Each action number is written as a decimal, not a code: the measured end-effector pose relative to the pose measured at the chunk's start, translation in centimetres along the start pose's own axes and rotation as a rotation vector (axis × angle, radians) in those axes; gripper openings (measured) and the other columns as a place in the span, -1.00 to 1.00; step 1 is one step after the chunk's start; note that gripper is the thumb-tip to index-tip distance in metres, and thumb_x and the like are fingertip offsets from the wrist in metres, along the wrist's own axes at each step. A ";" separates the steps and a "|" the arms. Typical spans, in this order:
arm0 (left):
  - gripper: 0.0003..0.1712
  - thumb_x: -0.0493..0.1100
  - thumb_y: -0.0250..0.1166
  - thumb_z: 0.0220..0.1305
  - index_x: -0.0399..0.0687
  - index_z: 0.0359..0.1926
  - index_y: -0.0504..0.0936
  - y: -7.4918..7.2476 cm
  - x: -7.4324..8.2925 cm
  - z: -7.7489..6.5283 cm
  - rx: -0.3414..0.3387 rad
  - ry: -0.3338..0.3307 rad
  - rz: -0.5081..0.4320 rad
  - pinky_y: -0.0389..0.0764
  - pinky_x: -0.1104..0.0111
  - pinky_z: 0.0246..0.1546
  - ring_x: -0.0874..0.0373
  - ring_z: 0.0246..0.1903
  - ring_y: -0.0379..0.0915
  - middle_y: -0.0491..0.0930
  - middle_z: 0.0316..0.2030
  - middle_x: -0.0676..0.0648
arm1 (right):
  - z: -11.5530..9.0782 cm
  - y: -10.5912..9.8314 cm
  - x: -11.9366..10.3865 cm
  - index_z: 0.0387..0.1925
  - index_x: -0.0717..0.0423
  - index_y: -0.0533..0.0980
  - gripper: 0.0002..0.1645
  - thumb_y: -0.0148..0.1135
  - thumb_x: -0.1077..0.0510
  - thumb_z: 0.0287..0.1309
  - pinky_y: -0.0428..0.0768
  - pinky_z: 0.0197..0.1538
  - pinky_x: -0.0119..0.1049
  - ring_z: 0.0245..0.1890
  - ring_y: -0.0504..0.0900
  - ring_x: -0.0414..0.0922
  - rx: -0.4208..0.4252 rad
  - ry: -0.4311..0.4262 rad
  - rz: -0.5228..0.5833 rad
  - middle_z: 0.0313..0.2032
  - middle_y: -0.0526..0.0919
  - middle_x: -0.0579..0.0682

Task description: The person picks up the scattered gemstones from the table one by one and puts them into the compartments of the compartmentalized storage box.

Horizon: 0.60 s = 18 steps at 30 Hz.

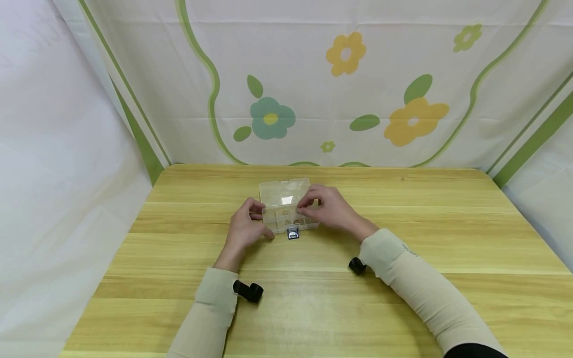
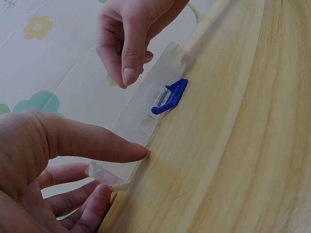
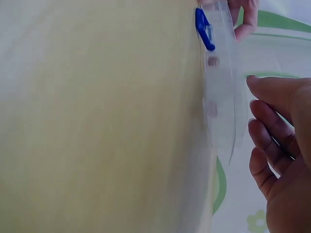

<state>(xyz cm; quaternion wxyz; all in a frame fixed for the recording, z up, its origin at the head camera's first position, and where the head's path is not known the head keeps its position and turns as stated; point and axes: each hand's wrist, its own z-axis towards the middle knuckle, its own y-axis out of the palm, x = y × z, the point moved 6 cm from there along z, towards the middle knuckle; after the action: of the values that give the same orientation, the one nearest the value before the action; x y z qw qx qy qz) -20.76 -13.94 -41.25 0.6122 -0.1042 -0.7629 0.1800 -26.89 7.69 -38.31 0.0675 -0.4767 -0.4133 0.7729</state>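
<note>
A clear plastic compartment box [image 1: 268,217] lies on the table with its lid [image 1: 279,187] raised at the back. Small brownish pieces [image 1: 285,212] sit in some compartments; their kind is too small to make out. A blue latch [image 2: 174,97] hangs at the box's front edge. My left hand [image 1: 245,226] grips the box's left end, thumb along the front and the other fingers round the corner. Over the right part of the box is my right hand [image 1: 329,206], thumb and forefinger brought close together. Whether a small piece is between those fingertips is hidden.
The light wooden table [image 1: 291,308] extends around the box. Behind it hangs a white cloth [image 1: 309,99] with printed flowers, and cloth also stands at both sides. Black wrist cameras [image 1: 254,292] are strapped to both sleeves.
</note>
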 end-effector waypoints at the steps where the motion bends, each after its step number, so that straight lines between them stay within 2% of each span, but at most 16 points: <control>1: -0.14 -0.56 0.59 -0.24 -0.13 0.20 0.58 0.0 0.0 0.0 0.000 0.000 0.000 0.66 0.00 0.27 -0.15 0.20 0.56 0.62 0.21 -0.22 | -0.1 -0.2 0.1 -0.22 -0.01 0.83 -0.95 0.53 0.18 0.29 0.55 -0.22 -0.30 -0.23 0.59 -0.15 0.005 0.014 -0.001 -0.25 0.76 -0.17; 18: -0.14 -0.57 0.58 -0.23 -0.14 0.20 0.58 0.0 0.1 -0.1 0.004 0.006 0.002 0.66 -0.01 0.27 -0.16 0.20 0.55 0.61 0.21 -0.22 | -1.4 -3.6 3.7 -0.19 -0.08 0.81 -0.94 0.50 0.15 0.33 0.60 -0.12 -0.23 -0.16 0.65 -0.13 0.108 0.155 -0.028 -0.20 0.78 -0.10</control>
<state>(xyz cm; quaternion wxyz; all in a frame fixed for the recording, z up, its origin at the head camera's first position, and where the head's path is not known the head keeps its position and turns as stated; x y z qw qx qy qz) -20.69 -13.89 -41.15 0.6143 -0.1045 -0.7607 0.1817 -28.83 12.61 -38.58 0.1357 -0.5250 -0.3713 0.7537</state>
